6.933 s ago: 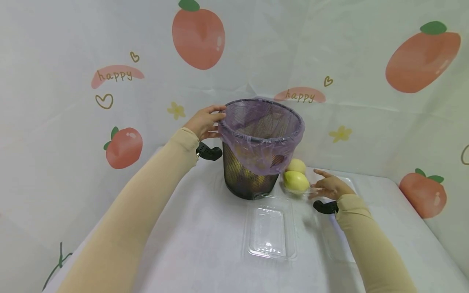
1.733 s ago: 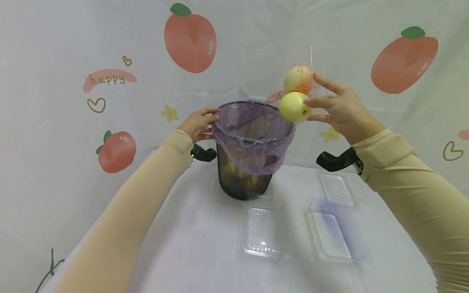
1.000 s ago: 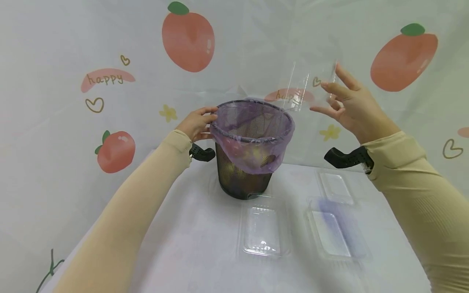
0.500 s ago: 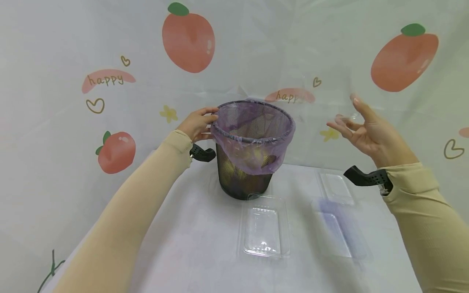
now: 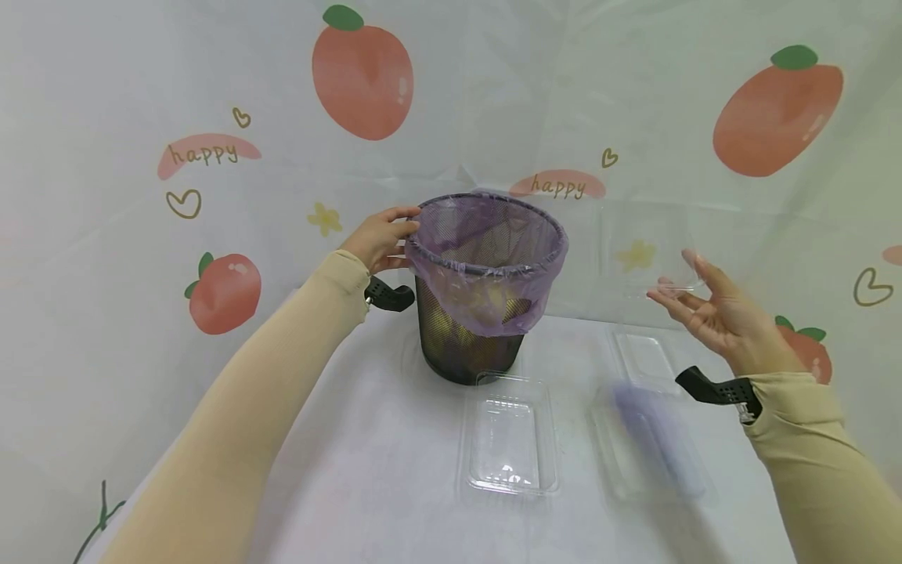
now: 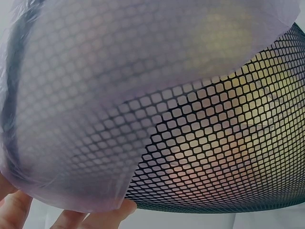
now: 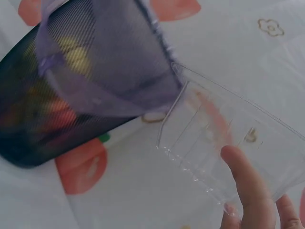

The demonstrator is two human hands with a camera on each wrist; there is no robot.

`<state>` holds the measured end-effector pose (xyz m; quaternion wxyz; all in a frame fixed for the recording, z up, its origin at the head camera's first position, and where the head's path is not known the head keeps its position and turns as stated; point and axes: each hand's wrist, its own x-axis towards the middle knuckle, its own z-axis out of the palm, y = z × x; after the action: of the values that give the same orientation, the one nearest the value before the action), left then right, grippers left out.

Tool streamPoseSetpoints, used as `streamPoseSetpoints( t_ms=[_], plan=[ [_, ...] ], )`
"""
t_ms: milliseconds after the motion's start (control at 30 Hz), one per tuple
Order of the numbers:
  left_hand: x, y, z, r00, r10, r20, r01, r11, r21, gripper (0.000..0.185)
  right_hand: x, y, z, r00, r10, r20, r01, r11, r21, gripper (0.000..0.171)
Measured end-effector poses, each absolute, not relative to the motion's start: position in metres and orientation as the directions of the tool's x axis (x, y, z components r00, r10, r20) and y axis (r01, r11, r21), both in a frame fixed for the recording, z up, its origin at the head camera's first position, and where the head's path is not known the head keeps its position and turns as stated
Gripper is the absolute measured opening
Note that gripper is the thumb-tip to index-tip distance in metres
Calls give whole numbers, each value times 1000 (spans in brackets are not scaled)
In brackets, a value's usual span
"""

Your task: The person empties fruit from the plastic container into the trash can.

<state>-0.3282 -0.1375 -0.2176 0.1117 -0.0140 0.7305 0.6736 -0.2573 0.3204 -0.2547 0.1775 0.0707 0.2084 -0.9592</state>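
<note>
A black wire-mesh wastebasket (image 5: 486, 313) stands on the table, its purple bag liner (image 5: 493, 286) folded over the rim. Through the mesh, yellow and reddish fruit (image 7: 59, 117) shows inside. My left hand (image 5: 380, 239) rests spread fingers against the left side of the rim, and its fingertips (image 6: 112, 217) touch the liner edge in the left wrist view. To the right of the basket, my right hand (image 5: 726, 313) holds up a clear plastic container (image 7: 205, 129) between thumb and fingers. Nothing shows in this container.
A clear plastic container (image 5: 509, 439) lies in front of the basket. Right of it is another clear container (image 5: 637, 454) with a blurred purple patch over it, and a further clear one (image 5: 644, 356) lies behind. A fruit-printed cloth (image 5: 451, 94) hangs behind the table.
The fruits seen in the right hand's container earlier have left it, after being held over the basket. The right hand has since moved right and down with the container. The left hand has stayed.
</note>
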Motion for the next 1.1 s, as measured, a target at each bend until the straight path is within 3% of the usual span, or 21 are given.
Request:
streamPoseSetpoints(
  t_ms=[200, 600, 667, 933, 1100],
  plan=[
    [-330, -139, -219, -976, 128, -178, -167, 92, 982, 46, -256, 322, -287, -903, -341, -260, 423, -806, -414, 26],
    [-317, -135, -210, -974, 128, -188, -175, 108, 979, 47, -262, 293, -325, -885, -226, -407, 460, -555, -693, 16],
    [-318, -135, -211, -974, 128, -187, -174, 108, 979, 47, -265, 288, -330, -884, -230, -407, 465, -512, -722, 12],
    [-321, -135, -212, -975, 119, -186, -176, 87, 980, 46, -279, 269, -344, -894, -210, -396, 449, -415, -792, 23],
    [-317, -135, -210, -975, 125, -186, -175, 90, 980, 46, -287, 263, -352, -898, -210, -388, 439, -349, -828, 12]
  ],
)
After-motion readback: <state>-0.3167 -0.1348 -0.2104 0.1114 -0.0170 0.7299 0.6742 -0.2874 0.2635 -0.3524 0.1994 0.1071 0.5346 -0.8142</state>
